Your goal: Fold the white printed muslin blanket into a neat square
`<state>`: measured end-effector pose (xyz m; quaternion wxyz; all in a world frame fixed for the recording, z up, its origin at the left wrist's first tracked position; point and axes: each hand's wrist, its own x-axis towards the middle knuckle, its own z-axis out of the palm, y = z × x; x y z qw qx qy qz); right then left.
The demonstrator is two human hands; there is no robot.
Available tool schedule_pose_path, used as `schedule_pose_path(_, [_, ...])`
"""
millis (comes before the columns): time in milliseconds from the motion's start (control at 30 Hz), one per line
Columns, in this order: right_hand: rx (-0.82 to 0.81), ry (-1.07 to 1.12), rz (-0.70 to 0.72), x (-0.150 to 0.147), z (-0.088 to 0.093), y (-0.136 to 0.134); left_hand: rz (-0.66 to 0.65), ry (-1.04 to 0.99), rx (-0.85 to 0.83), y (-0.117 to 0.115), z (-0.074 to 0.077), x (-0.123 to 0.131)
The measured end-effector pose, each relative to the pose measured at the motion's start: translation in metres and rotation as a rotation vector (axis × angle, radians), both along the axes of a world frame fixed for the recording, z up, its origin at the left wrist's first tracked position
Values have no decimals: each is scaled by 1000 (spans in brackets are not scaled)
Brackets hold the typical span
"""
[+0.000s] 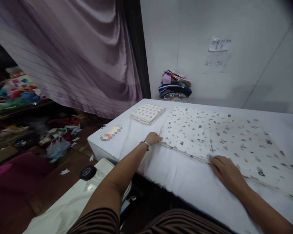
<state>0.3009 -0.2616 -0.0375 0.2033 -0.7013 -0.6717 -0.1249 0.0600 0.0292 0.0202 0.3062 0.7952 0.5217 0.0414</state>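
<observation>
A white cloth [236, 139] with small grey and dark printed motifs lies spread across the white-covered table. Its left part is folded over into a thicker, layered panel [185, 130]. At that panel's near left corner, my left hand [153, 138] has its fingers closed on the edge. My right hand [224, 167] grips the near edge where the layered part meets the single spread, its thumb partly hidden. Beyond my left hand sits a neatly folded white cloth [148, 113] with a grey leaf-like or heart-like print.
A pixelated item [111, 132] lies at the left of the table [132, 136]. Folded textiles [175, 86] are piled by the wall, below paper notes [219, 44]. A purple curtain [100, 58] hangs at left. A white surface with a black round object [88, 172] stands nearer me.
</observation>
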Motion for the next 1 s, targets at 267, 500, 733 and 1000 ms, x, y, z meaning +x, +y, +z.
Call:
schedule_pose_path(267, [6, 2, 1, -1, 1, 0, -58, 181, 83, 7, 4, 2])
schedule_pose_path(500, [14, 14, 1, 0, 1, 0, -97, 260, 121, 9, 2, 6])
schedule_pose_path(733, [-5, 22, -15, -1, 0, -1, -120, 299, 136, 11, -1, 12])
schedule_pose_path(1000, [-12, 28, -15, 0, 0, 0, -127, 334, 136, 19, -6, 19])
